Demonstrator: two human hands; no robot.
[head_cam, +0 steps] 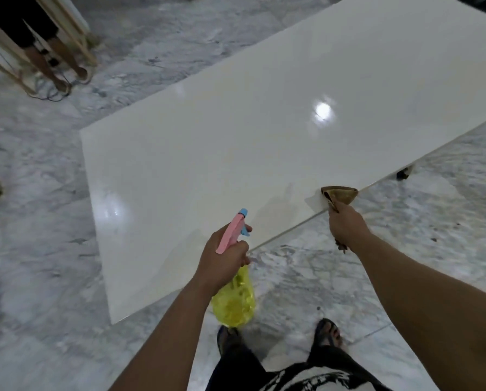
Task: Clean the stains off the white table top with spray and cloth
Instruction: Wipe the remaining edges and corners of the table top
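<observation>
The glossy white table top (236, 142) runs diagonally from the lower left to the upper right. My left hand (224, 256) grips a spray bottle (234, 301) with a yellow see-through body and a pink and blue head, held over the table's near edge with the nozzle pointing up the table. My right hand (347, 225) holds a brown cloth (340, 194), pressed on the table's near edge. No stain shows clearly on the surface; a faint dull smear lies left of the cloth.
Grey marble floor surrounds the table. Another person's legs (52, 60) stand at the upper left beside a pale wooden frame (75, 29) and a dark cable. A dark small object (404, 173) sits under the table's right edge. My sandalled feet (327, 331) are below.
</observation>
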